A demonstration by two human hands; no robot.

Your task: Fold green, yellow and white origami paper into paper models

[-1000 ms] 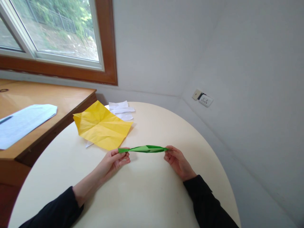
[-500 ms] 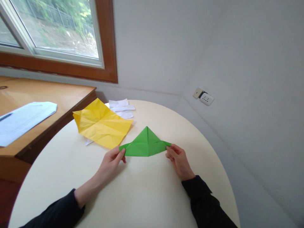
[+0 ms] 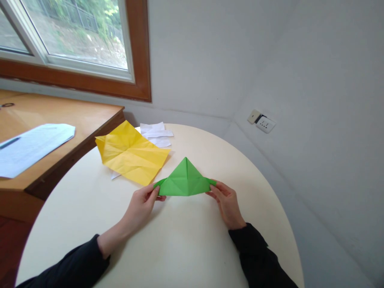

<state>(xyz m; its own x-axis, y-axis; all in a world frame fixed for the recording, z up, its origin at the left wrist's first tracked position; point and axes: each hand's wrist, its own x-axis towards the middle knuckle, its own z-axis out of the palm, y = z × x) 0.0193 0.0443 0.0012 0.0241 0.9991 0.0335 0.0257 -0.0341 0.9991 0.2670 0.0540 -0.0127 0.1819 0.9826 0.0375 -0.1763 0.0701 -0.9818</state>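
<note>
A green folded paper (image 3: 186,180) is held between my two hands over the white round table (image 3: 180,248). It has a pointed peak in the middle, a crease down its centre and a narrow flap at each side. My left hand (image 3: 144,204) pinches the left flap, thumb on top. At the opposite end, my right hand (image 3: 227,202) grips the right flap between thumb and fingers. Some of the fingertips are hidden behind the paper.
A creased yellow sheet (image 3: 132,154) lies beyond my left hand, partly over white paper. White paper strips (image 3: 157,134) are behind it. On the wooden desk (image 3: 87,112) at the left rest printed sheets (image 3: 39,146) and a pen (image 3: 10,142).
The side flaps of the green paper bend a little more, and my left hand is slightly closer to my right. The whole view has shifted slightly.
</note>
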